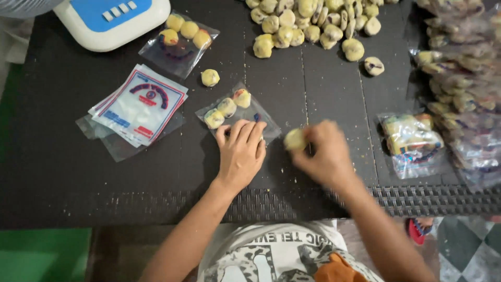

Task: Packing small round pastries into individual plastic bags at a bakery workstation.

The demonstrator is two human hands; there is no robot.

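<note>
Scale (112, 21) left of pile (313, 23) (far edge)

A dark counter (78, 177) with a woven wicker edge (417, 201) fills most of the frame under soft, even light. Green floor (42, 256) shows at the lower left, and grey-and-white chequered tiles (469, 245) at the lower right.

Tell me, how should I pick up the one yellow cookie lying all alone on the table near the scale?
Pinch the lone cookie by its two opposite rounded sides, coming straight down from above. It is a small roundish lump lying on the dark table, with bare table all around it, so fingers probably fit on either side. It looks crumbly, so a gentle pinch is likely best.
</note>
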